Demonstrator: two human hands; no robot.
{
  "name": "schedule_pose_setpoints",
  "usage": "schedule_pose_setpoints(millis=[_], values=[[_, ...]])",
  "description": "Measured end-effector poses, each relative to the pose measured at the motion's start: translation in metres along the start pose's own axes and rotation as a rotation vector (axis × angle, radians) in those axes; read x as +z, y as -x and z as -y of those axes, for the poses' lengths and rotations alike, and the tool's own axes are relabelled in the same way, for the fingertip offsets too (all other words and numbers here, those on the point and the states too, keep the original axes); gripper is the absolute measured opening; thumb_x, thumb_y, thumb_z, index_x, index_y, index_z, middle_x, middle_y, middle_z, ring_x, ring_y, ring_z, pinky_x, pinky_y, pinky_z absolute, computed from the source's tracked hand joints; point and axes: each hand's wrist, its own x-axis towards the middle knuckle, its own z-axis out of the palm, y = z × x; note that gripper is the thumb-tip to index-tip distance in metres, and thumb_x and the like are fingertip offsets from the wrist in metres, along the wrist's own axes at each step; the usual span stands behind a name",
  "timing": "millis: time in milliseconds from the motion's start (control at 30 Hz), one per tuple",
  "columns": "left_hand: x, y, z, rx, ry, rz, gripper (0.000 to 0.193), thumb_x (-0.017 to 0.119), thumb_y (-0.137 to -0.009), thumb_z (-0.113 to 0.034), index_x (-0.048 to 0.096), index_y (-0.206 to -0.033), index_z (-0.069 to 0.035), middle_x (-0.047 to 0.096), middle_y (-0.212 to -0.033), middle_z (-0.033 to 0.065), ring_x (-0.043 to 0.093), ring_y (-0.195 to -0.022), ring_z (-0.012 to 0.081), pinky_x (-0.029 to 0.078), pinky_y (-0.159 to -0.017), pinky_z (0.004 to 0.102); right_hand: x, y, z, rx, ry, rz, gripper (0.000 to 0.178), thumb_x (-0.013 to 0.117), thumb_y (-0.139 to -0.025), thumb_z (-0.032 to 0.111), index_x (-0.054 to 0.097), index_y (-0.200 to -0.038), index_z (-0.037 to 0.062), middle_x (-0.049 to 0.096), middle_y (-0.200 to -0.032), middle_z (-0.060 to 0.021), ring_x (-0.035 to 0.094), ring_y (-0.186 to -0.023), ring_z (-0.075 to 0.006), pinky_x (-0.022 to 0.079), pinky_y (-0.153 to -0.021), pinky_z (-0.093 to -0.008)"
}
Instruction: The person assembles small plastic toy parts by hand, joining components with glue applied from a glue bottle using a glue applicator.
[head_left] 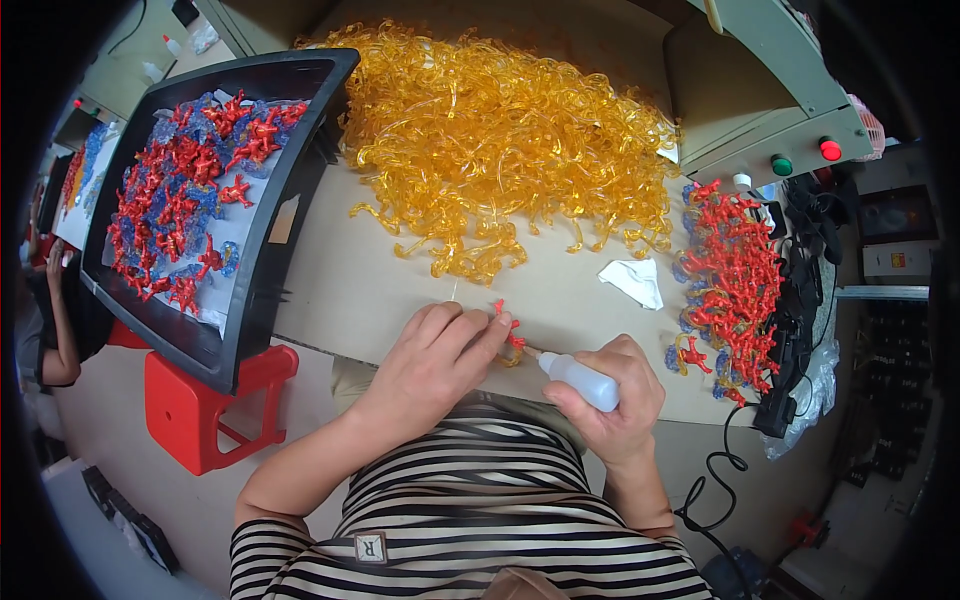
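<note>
Fingers clamped: left hand (440,358) on figure (515,340), right hand (618,396) on bottle (586,381)
Left of bottle, figure seems light, stiff; pinch its body.

Bottle (585,382) just right of figurine (516,340)

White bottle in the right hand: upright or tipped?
Tipped: the bottle slants in the right hand, its narrow nozzle aimed toward the small red piece at the left hand.

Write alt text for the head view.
The right hand holds a pale squeeze bottle, tip toward a red figurine in the left hand. Beyond lie heaped amber plastic pieces; at left, a black tray holds red figures.
</note>
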Motion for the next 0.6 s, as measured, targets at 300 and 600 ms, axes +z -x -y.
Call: schedule_pose_setpoints(millis=[300, 600], values=[[0.001, -0.002, 0.001, -0.014, 0.034, -0.07, 0.051, 0.063, -0.06, 0.004, 0.054, -0.111, -0.002, 0.051, -0.091, 0.0096, 0.05, -0.083, 0.0265, 0.045, -0.073, 0.0338, -0.006, 0.014, -0.009, 0.251, -0.439, -0.244, 0.033, 0.076, -0.068, 0.014, 0.05, -0.085, 0.0024, 0.056, -0.073, -0.0083, 0.054, -0.065, -0.0147, 0.043, -0.053, -0.0267], [-0.001, -0.005, -0.004, -0.034, 0.07, -0.069, 0.048, 0.062, -0.063, -0.001, 0.052, -0.11, 0.001, 0.05, -0.094, 0.0093, 0.049, -0.084, 0.0249, 0.042, -0.077, 0.0347, 0.012, 0.013, 0.002, 0.804, -0.755, 0.026, 0.015, 0.059, -0.079, -0.002, 0.046, -0.085, 0.0043, 0.053, -0.072, -0.0021, 0.051, -0.066, -0.0054, 0.041, -0.055, -0.0165]])
